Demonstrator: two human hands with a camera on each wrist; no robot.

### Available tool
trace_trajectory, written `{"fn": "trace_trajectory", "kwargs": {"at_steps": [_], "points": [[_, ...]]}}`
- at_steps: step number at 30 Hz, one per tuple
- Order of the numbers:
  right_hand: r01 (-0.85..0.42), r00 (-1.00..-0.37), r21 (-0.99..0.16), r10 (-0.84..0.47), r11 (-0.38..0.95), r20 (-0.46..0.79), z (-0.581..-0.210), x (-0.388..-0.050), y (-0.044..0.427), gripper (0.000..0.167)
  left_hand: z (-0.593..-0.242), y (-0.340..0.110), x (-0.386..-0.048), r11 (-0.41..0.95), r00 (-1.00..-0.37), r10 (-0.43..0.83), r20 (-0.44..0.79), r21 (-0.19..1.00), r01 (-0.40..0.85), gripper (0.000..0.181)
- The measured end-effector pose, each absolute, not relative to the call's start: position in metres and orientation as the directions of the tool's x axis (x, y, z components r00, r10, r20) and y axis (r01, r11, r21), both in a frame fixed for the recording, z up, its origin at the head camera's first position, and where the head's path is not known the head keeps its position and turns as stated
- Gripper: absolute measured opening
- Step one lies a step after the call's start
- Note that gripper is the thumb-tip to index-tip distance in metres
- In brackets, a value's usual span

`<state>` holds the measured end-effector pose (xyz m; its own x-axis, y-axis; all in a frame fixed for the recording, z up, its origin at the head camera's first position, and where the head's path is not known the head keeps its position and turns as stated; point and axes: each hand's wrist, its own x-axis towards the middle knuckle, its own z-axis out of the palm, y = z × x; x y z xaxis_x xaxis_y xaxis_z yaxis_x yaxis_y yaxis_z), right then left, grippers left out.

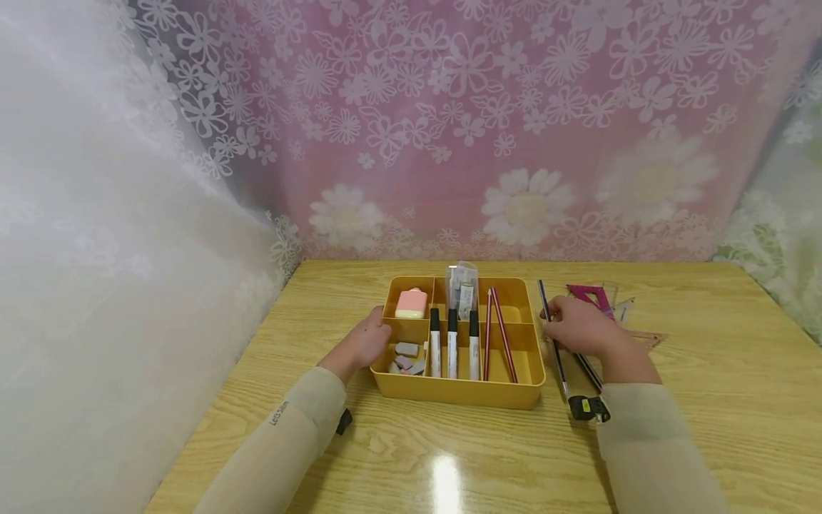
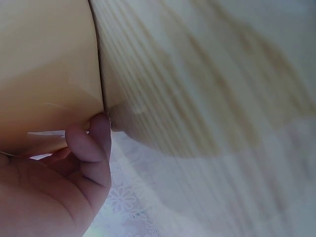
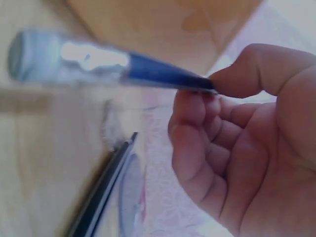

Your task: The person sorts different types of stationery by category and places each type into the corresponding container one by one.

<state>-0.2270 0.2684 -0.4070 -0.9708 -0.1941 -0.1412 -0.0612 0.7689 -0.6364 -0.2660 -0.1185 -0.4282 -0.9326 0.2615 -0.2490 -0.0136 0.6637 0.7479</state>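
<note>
A yellow divided organizer tray (image 1: pixel 459 394) stands on the table. At its left side my left hand (image 1: pixel 369 338) grips the wall, with curled fingers against the tray's side (image 2: pixel 44 84) in the left wrist view. To the right of the tray, my right hand (image 1: pixel 578 326) pinches a blue pencil (image 1: pixel 558 363) between thumb and fingers. The pencil's silver ferrule (image 3: pixel 94 58) and pale eraser end point toward the right wrist camera. Inside the tray are three black-capped white markers (image 1: pixel 452 350), two dark red pencils (image 1: pixel 504 335), and several small erasers (image 1: pixel 407 349).
A pink-and-cream item (image 1: pixel 411 304) and a clear plastic case (image 1: pixel 462 289) occupy the tray's rear compartments. On the table at right lie dark pencils (image 1: pixel 589 373), a magenta set square (image 1: pixel 587 293) and an orange set square (image 1: pixel 647 338). A floral curtain (image 1: pixel 514 143) hangs behind.
</note>
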Motion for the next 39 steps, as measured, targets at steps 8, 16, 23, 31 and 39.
{"fn": "trace_trajectory", "kwargs": {"at_steps": [8,16,23,31,39], "points": [[-0.132,-0.987,-0.721,-0.159,0.681,0.031,-0.378,-0.217,0.263,0.028,-0.430,-0.119,-0.267,0.657,-0.931,0.272,-0.242,0.754,-0.004,0.059],[-0.152,-0.987,-0.835,-0.117,0.529,0.106,-0.356,-0.205,0.257,0.040,-0.430,-0.119,-0.267,0.649,-0.931,0.282,-0.232,0.761,0.007,0.058],[-0.196,-0.979,-0.803,-0.160,0.563,0.127,-0.355,-0.204,0.248,0.040,-0.429,-0.120,-0.267,0.649,-0.930,0.282,-0.236,0.761,0.003,0.058],[-0.149,-0.977,-0.741,-0.213,0.655,0.009,-0.365,-0.209,0.234,0.041,-0.431,-0.120,-0.267,0.648,-0.930,0.285,-0.231,0.761,0.010,0.058],[-0.111,-0.980,-0.711,-0.195,0.695,-0.037,-0.370,-0.212,0.230,0.043,-0.430,-0.119,-0.266,0.656,-0.936,0.283,-0.210,0.755,0.029,0.057]]}}
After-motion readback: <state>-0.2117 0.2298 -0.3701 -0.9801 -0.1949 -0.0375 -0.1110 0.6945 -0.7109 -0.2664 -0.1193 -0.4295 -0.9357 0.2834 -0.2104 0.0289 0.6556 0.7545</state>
